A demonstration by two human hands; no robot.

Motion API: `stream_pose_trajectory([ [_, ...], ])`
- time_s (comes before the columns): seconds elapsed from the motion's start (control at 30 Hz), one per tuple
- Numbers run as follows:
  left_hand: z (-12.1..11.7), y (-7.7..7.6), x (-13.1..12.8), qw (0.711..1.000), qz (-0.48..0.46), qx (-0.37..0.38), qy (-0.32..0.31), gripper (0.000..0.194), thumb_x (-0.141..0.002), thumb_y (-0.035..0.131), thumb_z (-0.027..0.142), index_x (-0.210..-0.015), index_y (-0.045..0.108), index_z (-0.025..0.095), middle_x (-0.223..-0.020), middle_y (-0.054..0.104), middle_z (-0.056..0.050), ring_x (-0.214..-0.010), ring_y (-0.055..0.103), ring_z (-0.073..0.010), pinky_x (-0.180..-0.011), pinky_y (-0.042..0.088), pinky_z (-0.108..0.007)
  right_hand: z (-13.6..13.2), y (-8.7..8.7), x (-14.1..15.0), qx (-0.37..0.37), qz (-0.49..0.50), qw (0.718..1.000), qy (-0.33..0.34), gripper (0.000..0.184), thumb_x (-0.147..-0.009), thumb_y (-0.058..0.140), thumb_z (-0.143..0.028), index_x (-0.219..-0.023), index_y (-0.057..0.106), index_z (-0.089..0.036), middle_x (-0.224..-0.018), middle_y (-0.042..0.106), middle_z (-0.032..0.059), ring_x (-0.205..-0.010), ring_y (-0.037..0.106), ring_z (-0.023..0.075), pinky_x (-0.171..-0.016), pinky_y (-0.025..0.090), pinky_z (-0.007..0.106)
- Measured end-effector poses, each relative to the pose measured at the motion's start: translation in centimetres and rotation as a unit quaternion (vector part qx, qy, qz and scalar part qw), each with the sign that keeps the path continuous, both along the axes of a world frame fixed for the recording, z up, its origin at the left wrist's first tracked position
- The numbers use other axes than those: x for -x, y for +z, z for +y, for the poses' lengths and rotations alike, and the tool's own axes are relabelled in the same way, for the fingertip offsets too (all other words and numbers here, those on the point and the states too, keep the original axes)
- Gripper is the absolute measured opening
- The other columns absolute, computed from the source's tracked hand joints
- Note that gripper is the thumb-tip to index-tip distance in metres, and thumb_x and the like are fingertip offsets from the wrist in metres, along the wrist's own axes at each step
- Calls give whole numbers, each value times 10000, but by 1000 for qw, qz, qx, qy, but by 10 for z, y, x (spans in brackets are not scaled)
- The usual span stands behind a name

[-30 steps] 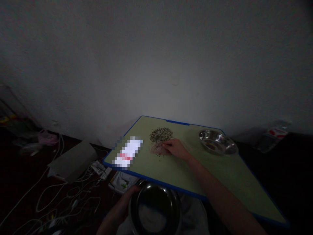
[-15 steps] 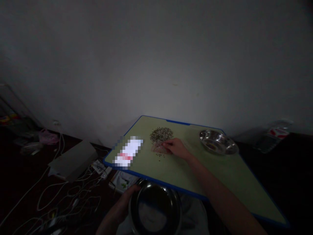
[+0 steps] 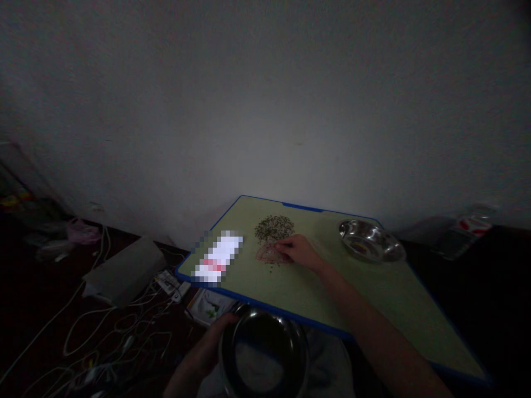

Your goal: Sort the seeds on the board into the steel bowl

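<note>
Beyond the right hand (image 3: pixel 301 251), pinching pink film (image 3: pixel 267 253), lay grains (image 3: pixel 274 228); the left hand (image 3: pixel 215 337) gripped a bowl (image 3: pixel 228 359). Film handling seemed underway, calling next for steadiness.

I take this for a room in a home. I see tangled cables (image 3: pixel 120 319) on the floor (image 3: pixel 25 298), a pink plastic bag (image 3: pixel 82 231) and a blue-edged desk (image 3: pixel 298 293).
</note>
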State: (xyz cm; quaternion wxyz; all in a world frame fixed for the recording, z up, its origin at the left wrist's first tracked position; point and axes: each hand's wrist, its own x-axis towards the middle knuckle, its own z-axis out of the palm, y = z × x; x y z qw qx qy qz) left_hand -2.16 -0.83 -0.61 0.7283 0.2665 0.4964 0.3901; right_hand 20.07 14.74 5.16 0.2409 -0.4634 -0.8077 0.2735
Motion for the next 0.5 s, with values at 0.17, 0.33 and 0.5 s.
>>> stream_pose_trajectory([
  [0.17,1,-4,0,1000,4,12,2,168,-613,590,335,-611,618,169,-575,633,-10,-717,571,-231,-719,393,-326,2,-1,-1,4,-4,1000,-12,321,-782,432,-358,-664,650,-155,-495,548,-11,-459,476,81,-479,340,182],
  [0.33,0,-4,1,1000,2,8,14,139,-658,556,284,-618,622,169,-591,642,1,-674,560,-194,-693,396,-301,0,-2,0,4,1,1000,12,304,-775,440,-353,-630,627,-161,-483,530,-20,-455,464,80,-479,334,188],
  [0.5,0,-1,0,1000,-4,9,14,151,-683,535,267,-616,624,166,-583,646,11,-642,558,-174,-691,394,-295,0,-1,-1,8,-7,1000,24,301,-770,441,-334,-591,604,-156,-468,518,-21,-447,468,79,-481,333,189],
])
